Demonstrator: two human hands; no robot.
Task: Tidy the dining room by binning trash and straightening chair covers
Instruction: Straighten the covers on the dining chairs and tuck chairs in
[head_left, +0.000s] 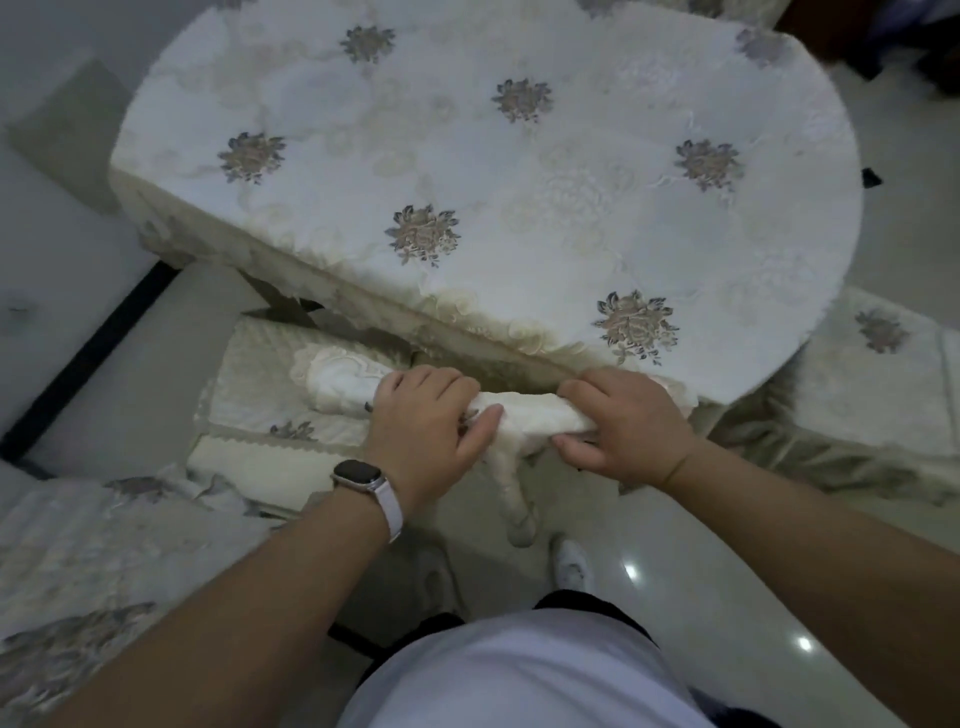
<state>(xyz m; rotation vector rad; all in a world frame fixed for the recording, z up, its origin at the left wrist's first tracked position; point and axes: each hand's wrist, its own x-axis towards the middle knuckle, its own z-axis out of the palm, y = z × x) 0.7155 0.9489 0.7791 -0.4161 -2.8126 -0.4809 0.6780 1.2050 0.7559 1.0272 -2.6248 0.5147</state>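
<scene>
A cream chair cover (530, 415) lies bunched over the top of a chair back, right in front of the table's near edge. My left hand (426, 426), with a watch on its wrist, grips the bunched fabric on the left. My right hand (623, 426) grips the same roll of fabric on the right, thumb underneath. A strip of the cover hangs down between my hands towards the floor. The chair's seat cushion (265, 395) with a flower print shows to the left, partly under the table.
A round table with a white flowered cloth (493, 171) fills the upper view. Another covered chair (872, 374) stands at the right, and flowered fabric (78, 561) lies at the lower left. The glossy tiled floor (675, 561) and my white shoe (571, 566) are below.
</scene>
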